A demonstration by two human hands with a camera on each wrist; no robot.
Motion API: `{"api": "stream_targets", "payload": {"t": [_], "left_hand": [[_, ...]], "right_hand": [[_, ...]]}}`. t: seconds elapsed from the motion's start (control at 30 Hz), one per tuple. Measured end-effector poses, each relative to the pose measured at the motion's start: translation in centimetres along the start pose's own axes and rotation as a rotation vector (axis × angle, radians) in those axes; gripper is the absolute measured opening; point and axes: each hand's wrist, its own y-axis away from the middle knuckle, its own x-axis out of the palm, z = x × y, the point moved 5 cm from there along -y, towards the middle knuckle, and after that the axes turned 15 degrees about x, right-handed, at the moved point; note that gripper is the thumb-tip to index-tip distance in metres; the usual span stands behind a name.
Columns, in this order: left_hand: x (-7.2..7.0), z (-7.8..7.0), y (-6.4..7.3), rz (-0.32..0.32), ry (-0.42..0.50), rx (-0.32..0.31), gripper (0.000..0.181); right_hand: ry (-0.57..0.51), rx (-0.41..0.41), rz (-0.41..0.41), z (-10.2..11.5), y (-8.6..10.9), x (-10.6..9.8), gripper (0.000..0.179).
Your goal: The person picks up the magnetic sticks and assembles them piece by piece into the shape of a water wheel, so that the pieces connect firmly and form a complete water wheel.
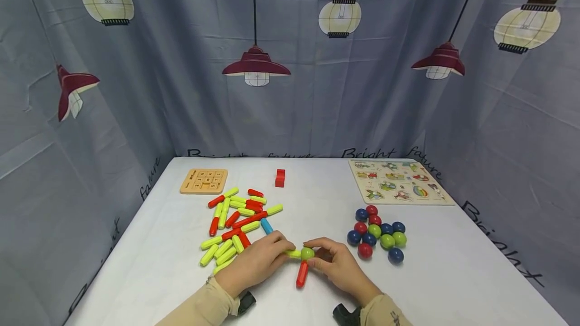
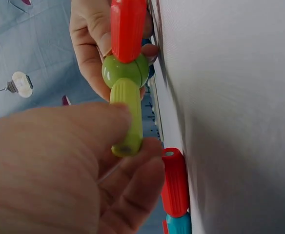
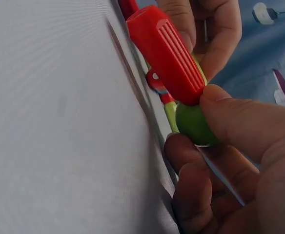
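A green ball (image 1: 307,253) joins a yellow-green ribbed stick (image 2: 128,109) and a red ribbed stick (image 1: 301,274), the two at an angle to each other. My left hand (image 1: 260,258) pinches the yellow-green stick near its far end. With thumb and fingers, my right hand (image 1: 334,265) grips the ball; its thumb (image 3: 230,114) lies by the foot of the red stick, whose other end is free. In the head view the red stick points toward the front edge of the table. Part of the yellow-green stick is hidden behind the left fingers.
Several loose or joined red and yellow-green sticks (image 1: 225,255) lie left, with a blue stick (image 1: 266,226) near my left hand. Red, blue and green balls (image 1: 387,241) cluster right. Farther back are a wooden number board (image 1: 204,181), a red block (image 1: 280,178) and a picture board (image 1: 399,181).
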Motion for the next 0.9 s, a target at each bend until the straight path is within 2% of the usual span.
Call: {"api": "stream_targets", "payload": {"t": [0.07,0.17,0.23,0.3,0.4,0.47,0.53,0.63,0.73,0.9], "left_hand": [[-0.1,-0.1,0.0,-0.012,0.025,0.01,0.024],[-0.4,0.0,0.0,-0.049,0.063,-0.012,0.024],[-0.8,0.2,-0.1,-0.092,0.021,-0.035,0.024],[-1.1,0.4,-0.1,-0.112,-0.072,-0.071,0.026],[-1.1,0.8,0.0,-0.062,-0.226,-0.104,0.031],[-0.8,1.0,0.1,0.002,-0.261,-0.121,0.034],[-0.6,1.1,0.2,0.038,-0.249,-0.142,0.034],[-0.7,1.3,0.3,0.027,-0.221,-0.182,0.032],[-0.7,1.4,0.5,-0.001,-0.226,-0.204,0.025],[-0.5,1.5,0.5,-0.013,-0.294,-0.163,0.017]], "right_hand": [[-0.025,0.002,0.003,0.0,0.0,0.0,0.036],[-0.059,0.015,-0.013,0.0,0.0,-0.1,0.034],[-0.071,0.016,-0.03,0.1,0.0,-0.1,0.032],[-0.069,0.011,-0.047,0.2,0.0,-0.2,0.029],[-0.042,-0.024,-0.073,0.4,0.1,-0.3,0.026],[-0.007,-0.056,-0.098,0.6,0.3,-0.3,0.025],[0.035,-0.085,-0.121,0.8,0.4,-0.4,0.026],[0.09,-0.1,-0.14,0.8,0.5,-0.3,0.028],[0.151,-0.071,-0.154,0.7,0.4,-0.2,0.031],[0.245,0.016,-0.188,0.0,0.3,-0.2,0.033]]}}
